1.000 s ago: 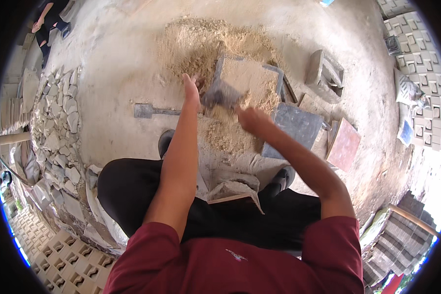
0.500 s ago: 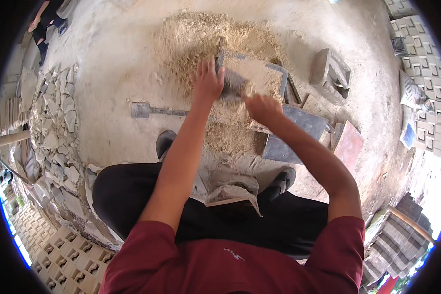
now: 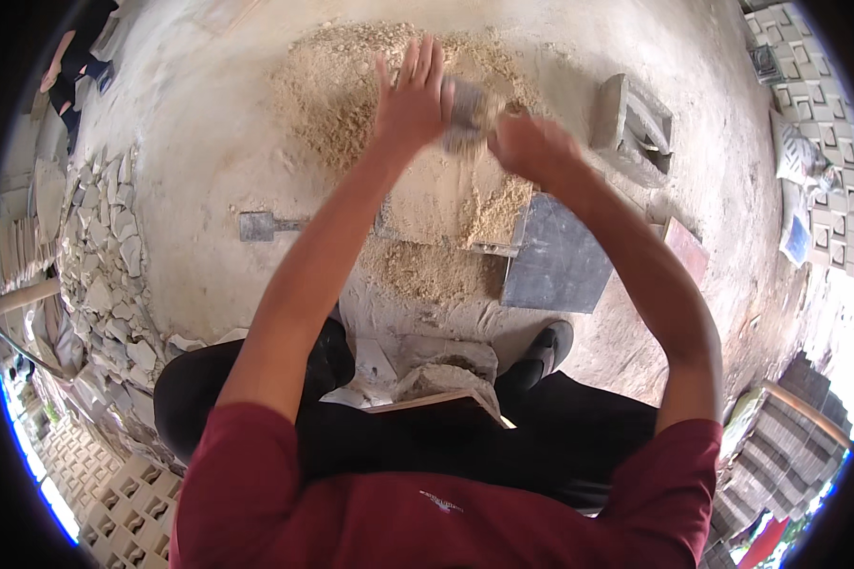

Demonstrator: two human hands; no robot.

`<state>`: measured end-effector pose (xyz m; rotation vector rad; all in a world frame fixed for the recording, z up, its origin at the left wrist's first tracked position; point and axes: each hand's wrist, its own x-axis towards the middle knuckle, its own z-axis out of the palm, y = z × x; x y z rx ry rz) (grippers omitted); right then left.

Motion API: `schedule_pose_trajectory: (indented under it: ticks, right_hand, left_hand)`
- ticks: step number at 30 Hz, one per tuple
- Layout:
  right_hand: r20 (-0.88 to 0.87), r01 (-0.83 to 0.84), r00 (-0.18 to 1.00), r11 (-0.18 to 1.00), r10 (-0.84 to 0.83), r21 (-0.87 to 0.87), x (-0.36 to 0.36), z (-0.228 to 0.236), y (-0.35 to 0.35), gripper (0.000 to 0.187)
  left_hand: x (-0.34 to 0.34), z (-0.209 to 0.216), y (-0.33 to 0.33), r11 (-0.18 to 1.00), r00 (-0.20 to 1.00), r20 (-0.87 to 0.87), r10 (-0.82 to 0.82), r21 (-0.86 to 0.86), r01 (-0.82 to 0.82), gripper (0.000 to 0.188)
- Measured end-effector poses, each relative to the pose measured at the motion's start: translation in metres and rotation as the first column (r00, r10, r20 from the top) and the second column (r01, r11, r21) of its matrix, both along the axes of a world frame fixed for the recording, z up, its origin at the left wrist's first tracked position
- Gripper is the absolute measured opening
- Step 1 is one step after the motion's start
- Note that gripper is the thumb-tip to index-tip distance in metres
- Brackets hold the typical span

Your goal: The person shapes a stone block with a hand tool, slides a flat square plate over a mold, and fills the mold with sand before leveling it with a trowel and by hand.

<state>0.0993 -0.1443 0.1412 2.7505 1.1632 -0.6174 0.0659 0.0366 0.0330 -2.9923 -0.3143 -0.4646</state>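
Observation:
My right hand (image 3: 539, 150) is closed round the handle of a trowel, its broad grey blade (image 3: 467, 109) smeared by motion. Open, with fingers stretched away from me, my left hand (image 3: 414, 100) is at the blade's left side; whether it touches the blade, I cannot tell. Below both hands is a flat patch of sandy mix (image 3: 427, 204) in a mould, whose edges are mostly covered. A flat metal handle (image 3: 256, 226) sticks out to the left of it, partly behind my left forearm. Loose sandy mix (image 3: 327, 104) is heaped beyond and left of the mould.
A dark flat plate (image 3: 558, 256) lies right of the mould, with a reddish board (image 3: 685, 248) beyond it. Farther right stands a hollow concrete block (image 3: 634, 128). Broken stone pieces (image 3: 104, 247) line the left side. Patterned blocks (image 3: 811, 85) are stacked far right. Another person (image 3: 78, 66) is at the upper left.
Both hands and the trowel have moved away from me across the mould, toward its far end. Sandy mix now lies heaped at the mould's near right corner.

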Motion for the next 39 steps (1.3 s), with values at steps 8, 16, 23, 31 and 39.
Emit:
schedule_pose_trajectory:
  ticks: [8, 16, 23, 31, 39]
  right_hand:
    - [-0.185, -0.007, 0.983, 0.999, -0.001, -0.040, -0.100, -0.047, -0.085, 0.015]
    - [-0.075, 0.108, 0.990, 0.989, -0.116, -0.099, 0.034, -0.032, -0.062, 0.031]
    - [-0.179, 0.088, 0.981, 0.993, -0.073, 0.077, 0.024, -0.052, -0.074, 0.035]
    - [-0.339, -0.026, 0.941, 0.999, 0.017, -0.021, -0.114, -0.026, -0.116, 0.028]
    - [-0.075, 0.085, 0.994, 0.996, -0.085, -0.005, 0.015, -0.011, -0.060, 0.037]
  left_hand:
    - [-0.116, -0.032, -0.089, 0.914, 0.970, -0.157, -0.184, -0.391, 0.110, 0.063]
    - [0.036, -0.026, -0.074, 0.967, 0.980, -0.085, -0.180, -0.197, 0.161, 0.063]
    - [0.025, -0.038, -0.074, 0.953, 0.961, -0.101, -0.256, -0.196, 0.233, 0.063]
    - [-0.154, -0.021, -0.123, 0.921, 0.931, -0.256, -0.262, -0.355, 0.161, 0.065]
    - [0.009, -0.004, -0.072, 0.956, 0.966, -0.094, -0.240, -0.196, 0.218, 0.063]
